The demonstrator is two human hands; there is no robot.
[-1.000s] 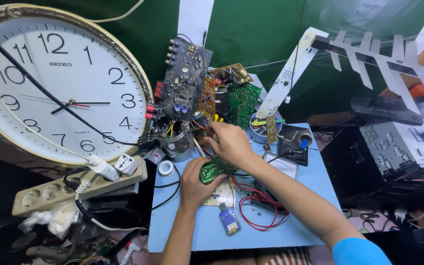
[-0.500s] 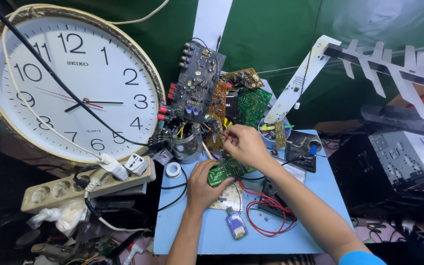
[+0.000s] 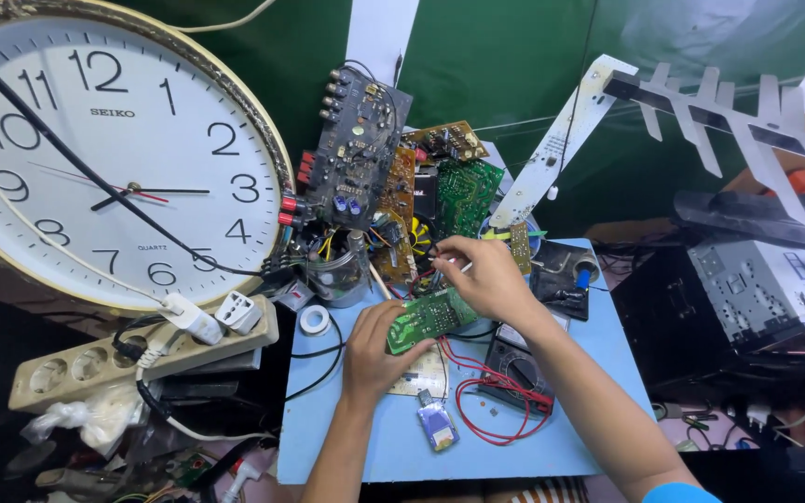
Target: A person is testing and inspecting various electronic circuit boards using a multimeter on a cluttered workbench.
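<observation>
Left hand [image 3: 376,343] grips green circuit board [image 3: 432,318]; right hand [image 3: 486,275] above.

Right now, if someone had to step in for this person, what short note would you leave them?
Left hand grips the small green circuit board by its lower left end, above the blue table.
Right hand rests over the board's upper right end, pinching something thin; I can't tell what.
A meter with red leads lies just right of the board; a stack of bigger boards stands behind.
Done: board picked up. Left: the work on it, unfinished.
</observation>
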